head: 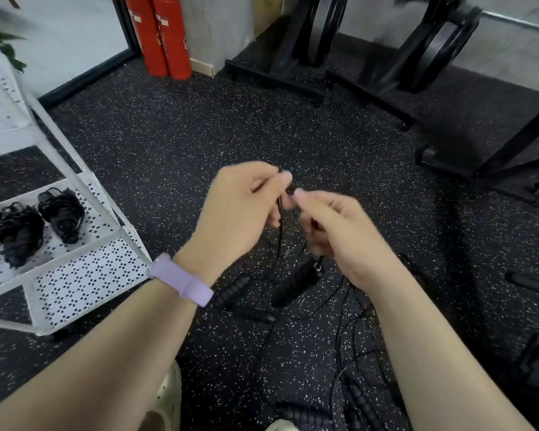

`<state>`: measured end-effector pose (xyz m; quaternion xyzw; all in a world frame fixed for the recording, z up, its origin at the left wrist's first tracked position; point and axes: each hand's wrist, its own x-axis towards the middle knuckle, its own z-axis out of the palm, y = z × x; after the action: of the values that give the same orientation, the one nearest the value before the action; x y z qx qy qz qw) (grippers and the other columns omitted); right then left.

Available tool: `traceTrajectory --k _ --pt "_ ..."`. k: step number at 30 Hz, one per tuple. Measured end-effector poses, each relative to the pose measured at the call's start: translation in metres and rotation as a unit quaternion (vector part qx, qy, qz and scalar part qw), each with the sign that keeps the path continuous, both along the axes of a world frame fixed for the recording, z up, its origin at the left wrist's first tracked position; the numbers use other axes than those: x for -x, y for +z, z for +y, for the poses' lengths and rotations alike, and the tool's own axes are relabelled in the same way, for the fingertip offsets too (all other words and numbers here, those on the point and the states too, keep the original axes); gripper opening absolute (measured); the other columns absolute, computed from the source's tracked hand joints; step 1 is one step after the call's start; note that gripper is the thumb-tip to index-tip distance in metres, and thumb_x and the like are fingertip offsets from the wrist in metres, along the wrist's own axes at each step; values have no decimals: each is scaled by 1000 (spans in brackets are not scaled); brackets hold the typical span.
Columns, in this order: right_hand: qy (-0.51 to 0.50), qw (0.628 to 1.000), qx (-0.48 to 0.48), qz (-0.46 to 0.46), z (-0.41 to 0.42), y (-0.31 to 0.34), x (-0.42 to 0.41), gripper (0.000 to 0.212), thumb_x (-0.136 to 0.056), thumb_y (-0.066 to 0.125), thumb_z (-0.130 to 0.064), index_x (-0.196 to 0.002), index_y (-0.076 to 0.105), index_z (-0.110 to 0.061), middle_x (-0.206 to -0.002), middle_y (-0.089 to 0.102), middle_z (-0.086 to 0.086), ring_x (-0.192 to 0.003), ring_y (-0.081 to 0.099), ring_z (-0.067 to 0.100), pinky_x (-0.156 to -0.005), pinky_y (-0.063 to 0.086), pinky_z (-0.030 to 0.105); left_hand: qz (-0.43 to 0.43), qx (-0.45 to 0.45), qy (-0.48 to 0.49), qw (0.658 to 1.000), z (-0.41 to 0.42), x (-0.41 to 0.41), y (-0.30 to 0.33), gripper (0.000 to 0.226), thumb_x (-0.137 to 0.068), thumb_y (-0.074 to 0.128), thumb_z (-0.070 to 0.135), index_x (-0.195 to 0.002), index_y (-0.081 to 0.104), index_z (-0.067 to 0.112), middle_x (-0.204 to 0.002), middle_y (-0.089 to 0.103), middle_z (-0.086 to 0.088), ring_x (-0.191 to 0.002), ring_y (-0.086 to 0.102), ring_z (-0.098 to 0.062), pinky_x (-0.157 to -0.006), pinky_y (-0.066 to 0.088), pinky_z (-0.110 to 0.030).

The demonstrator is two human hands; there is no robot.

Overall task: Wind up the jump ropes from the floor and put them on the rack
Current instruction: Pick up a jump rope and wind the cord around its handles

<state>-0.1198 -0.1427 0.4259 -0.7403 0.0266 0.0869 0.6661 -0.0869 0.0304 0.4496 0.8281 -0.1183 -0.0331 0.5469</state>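
Observation:
My left hand (243, 206) and my right hand (333, 225) are raised side by side over the floor, and both pinch a thin black jump rope cord (280, 231) that hangs down between them. One black handle (296, 284) of this rope dangles below my right hand. More black handles (252, 314) and loose cords (349, 334) lie tangled on the speckled floor under my arms. Wound-up ropes (61, 214) lie on the white rack's shelf (84, 275) at the left.
Two red cylinders (161, 35) stand against the far wall. Black weight-plate stands (324, 45) and a black frame (495, 157) fill the back right. A pale shoe (165, 399) shows at the bottom edge. Speckled rubber floor (175, 144) stretches ahead.

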Motion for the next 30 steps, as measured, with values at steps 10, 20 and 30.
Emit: traceTrajectory --k 10,20,30 --pt "36 999 1 -29 11 -2 -1 21 -102 64 -18 -84 76 -17 -57 44 3 -50 34 16 -50 31 26 130 263 70 953 4 -13 3 20 -108 48 12 -109 68 7 -93 71 -9 -74 64 -16 -71 58 -26" --pt "-119 979 -146 -76 10 10 -3 22 -105 57 -17 -88 69 -10 -80 48 20 -50 26 11 -52 19 31 -187 -191 0 964 5 7 -14 47 -89 68 36 -130 50 21 -117 46 6 -110 44 -8 -94 37 -20" --pt "-164 968 -185 -38 3 11 -1 15 -102 64 -24 -100 68 -9 -66 45 -3 -49 29 7 -47 30 20 -195 -288 19 937 7 -3 -24 24 -93 68 48 -104 68 26 -103 53 6 -100 53 -15 -86 48 -33"
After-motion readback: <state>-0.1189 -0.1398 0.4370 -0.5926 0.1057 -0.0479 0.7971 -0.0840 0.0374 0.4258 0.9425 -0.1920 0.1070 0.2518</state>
